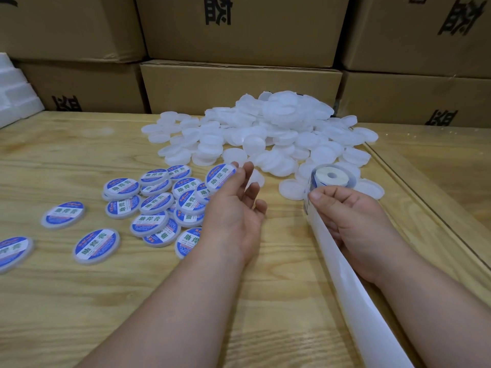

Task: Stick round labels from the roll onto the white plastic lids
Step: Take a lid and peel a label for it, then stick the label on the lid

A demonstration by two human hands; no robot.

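Seemingly just touching the left hand's (233, 208) relaxed, spread fingers (245, 171), a labelled lid (220, 174) lies at their tips; the right hand (353, 221) pinches the label roll (330, 177).

Storeroom or packing area, stacked cardboard cartons (240, 86), wooden worktable (79, 160)

The labelled lid (12, 252) farthest left of the label roll (330, 177) is cut by the picture's left edge. The backing strip (353, 282) trailing from the roll is cut off at the bottom edge. Part of the roll is hidden behind the right hand (353, 221). Several labelled lids (191, 208) are partly covered by the left hand (233, 208). The small print on the labels is too fine to be read.
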